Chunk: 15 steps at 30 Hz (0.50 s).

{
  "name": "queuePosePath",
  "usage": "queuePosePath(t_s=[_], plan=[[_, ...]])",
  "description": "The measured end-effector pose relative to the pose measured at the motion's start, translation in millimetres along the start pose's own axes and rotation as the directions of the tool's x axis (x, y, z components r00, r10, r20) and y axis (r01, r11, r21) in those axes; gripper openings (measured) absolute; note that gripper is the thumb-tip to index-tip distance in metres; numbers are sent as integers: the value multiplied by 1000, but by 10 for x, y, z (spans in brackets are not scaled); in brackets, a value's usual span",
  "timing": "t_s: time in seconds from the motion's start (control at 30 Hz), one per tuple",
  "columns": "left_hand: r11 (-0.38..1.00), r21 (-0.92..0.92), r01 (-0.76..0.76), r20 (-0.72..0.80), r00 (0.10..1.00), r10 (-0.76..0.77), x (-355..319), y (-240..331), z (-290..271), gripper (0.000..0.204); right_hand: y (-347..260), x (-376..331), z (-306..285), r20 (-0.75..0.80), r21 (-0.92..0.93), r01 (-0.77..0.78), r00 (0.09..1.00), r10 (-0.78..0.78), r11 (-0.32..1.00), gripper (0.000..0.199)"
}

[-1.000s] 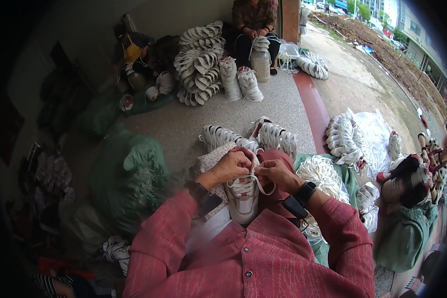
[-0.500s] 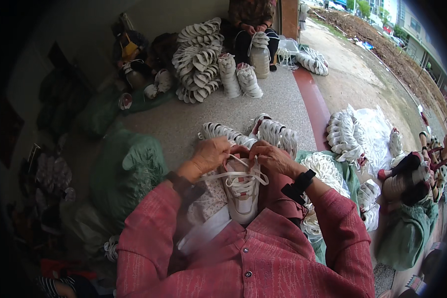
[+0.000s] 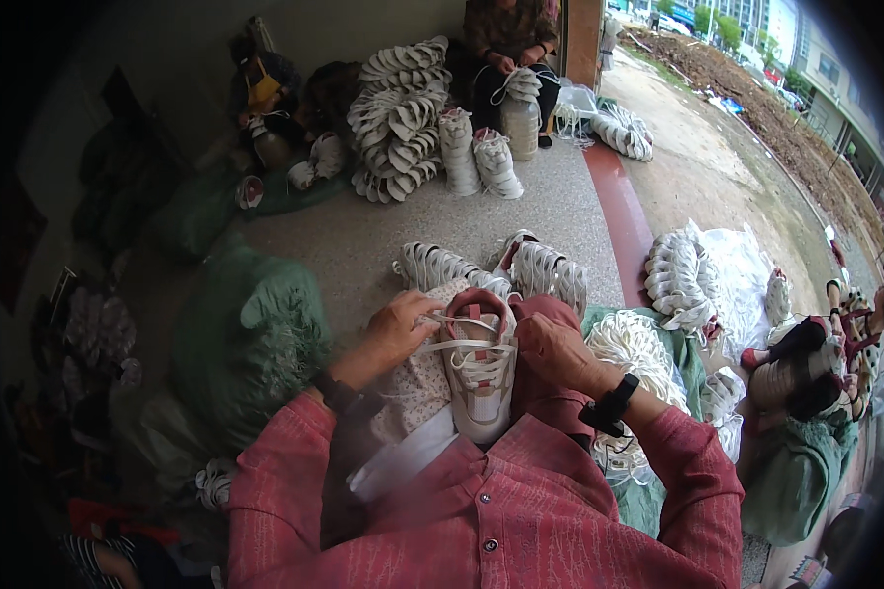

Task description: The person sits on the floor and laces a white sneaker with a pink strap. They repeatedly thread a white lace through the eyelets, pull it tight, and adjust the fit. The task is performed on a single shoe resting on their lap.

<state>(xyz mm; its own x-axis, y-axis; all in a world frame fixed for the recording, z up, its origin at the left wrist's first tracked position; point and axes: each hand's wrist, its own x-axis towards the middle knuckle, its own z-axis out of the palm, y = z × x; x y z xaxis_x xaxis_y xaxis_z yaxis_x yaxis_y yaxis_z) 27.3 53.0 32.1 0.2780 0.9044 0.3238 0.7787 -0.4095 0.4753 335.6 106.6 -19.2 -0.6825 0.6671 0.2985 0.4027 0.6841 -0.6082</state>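
Observation:
A white sneaker [image 3: 479,378] with a dark red lining rests on my lap, toe toward me. White laces [image 3: 465,335] run loosely across its upper. My left hand [image 3: 399,326] pinches a lace end at the shoe's left side near the opening. My right hand [image 3: 552,346] grips the right side of the shoe's collar, fingers curled on it. A black watch [image 3: 611,401] sits on my right wrist. A patterned cloth [image 3: 414,388] covers my left knee under the shoe.
Rows of white shoes [image 3: 535,270] lie just beyond my knees, with a tall stack [image 3: 398,113] further back. A bundle of white laces [image 3: 638,344] sits at my right. A green sack [image 3: 250,339] stands at left. Another person [image 3: 506,44] sits at the far end.
The hands have moved apart along the shoe: the left drew a lace end out to the left, the right slid down onto the shoe's right side. The laces now lie looser across the upper.

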Motion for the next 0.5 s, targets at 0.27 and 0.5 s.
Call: queuePosePath(t_s=[0.27,0.5], plan=[[954,-113,-276,-89,959,267,225,362,218,15,-186,83,-6,-27,107,55,998,-52,993,30],[948,-259,-188,-17,982,190,251,426,412,15,-393,68,-32,-64,249,-61,995,79,967,38]])
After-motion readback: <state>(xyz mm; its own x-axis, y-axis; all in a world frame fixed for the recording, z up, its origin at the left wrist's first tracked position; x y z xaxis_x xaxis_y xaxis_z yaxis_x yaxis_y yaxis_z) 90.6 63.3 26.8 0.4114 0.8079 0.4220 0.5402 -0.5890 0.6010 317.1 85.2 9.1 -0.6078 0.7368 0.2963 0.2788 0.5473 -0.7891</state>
